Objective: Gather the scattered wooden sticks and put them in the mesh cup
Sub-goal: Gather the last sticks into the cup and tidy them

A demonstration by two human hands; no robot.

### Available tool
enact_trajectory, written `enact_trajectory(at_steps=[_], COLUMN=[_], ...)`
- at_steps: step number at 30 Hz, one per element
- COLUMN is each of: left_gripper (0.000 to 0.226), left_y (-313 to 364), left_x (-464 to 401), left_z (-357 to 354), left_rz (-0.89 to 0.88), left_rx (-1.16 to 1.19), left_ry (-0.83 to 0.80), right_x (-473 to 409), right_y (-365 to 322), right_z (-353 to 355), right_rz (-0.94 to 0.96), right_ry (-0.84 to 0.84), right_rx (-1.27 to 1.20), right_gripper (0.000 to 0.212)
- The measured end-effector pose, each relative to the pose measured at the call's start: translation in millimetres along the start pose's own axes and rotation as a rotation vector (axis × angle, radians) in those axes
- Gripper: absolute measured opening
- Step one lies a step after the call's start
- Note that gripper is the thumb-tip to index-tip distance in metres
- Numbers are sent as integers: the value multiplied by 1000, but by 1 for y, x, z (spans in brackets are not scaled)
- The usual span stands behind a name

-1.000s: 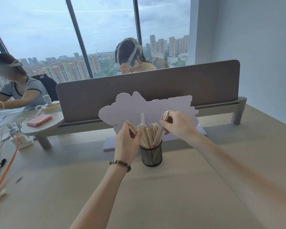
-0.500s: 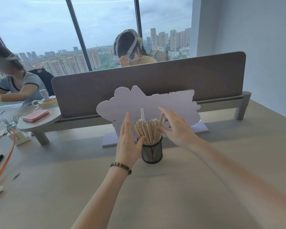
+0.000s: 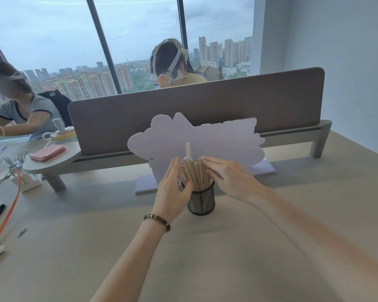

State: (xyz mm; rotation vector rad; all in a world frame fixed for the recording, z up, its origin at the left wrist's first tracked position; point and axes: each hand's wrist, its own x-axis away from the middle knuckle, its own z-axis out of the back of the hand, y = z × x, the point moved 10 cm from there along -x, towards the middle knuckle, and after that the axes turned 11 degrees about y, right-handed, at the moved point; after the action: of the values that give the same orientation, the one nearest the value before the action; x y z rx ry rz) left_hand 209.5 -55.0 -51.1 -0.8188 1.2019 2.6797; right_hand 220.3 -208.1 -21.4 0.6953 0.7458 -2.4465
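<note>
Head view: my two hands flank a mesh cup [image 3: 201,201] packed with wooden sticks [image 3: 194,172] on the worktop [image 3: 238,247].

Left hand [image 3: 172,192] and right hand [image 3: 234,179] are flat, fingers extended, pressing the bundle's sides; one stick stands taller before a pale cutout board [image 3: 216,140].

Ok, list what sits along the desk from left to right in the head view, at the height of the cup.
Orange cable → left hand → mesh cup of wooden sticks → right hand.
</note>
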Motion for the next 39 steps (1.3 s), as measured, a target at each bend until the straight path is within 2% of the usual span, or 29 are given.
enact_trajectory(at_steps=[4, 8, 11, 18, 24, 27, 31, 34, 37, 39], left_gripper=[76, 69, 53, 51, 50, 52, 49, 44, 39, 37], left_y=[-16, -33, -36, -36, -39, -42, -43, -43, -43, -36], left_x=[11, 25, 33, 35, 35, 37, 39, 39, 40, 40], left_z=[-3, -13, -19, -22, -22, -23, -25, -26, -31, -37], left_rz=[321, 486, 519, 504, 468, 457, 437, 444, 453, 448], left_rx=[354, 528, 519, 486, 476, 469, 474, 485, 490, 491], left_ry=[-18, -52, -84, -103, -124, -140, -151, -137, -131, -135], right_x=[0, -8, -22, -50, -47, -41, -31, -7, 31, 50], right_y=[4, 2, -4, -15, -6, -2, 10, 40, 63, 70], right_z=[-3, -1, -5, -22, -35, -37, -20, -15, -25, -25], right_rz=[-69, -158, -183, -132, -107, -148, -324, -568, -840, -904], right_ry=[-58, -103, -149, -268, -353, -362, -211, -93, -144, -169], right_rx=[-62, -200, -269, -192, -100, -165, -441, -517, -616, -673], right_gripper=[49, 57, 59, 75, 51, 51, 50, 42, 37, 38])
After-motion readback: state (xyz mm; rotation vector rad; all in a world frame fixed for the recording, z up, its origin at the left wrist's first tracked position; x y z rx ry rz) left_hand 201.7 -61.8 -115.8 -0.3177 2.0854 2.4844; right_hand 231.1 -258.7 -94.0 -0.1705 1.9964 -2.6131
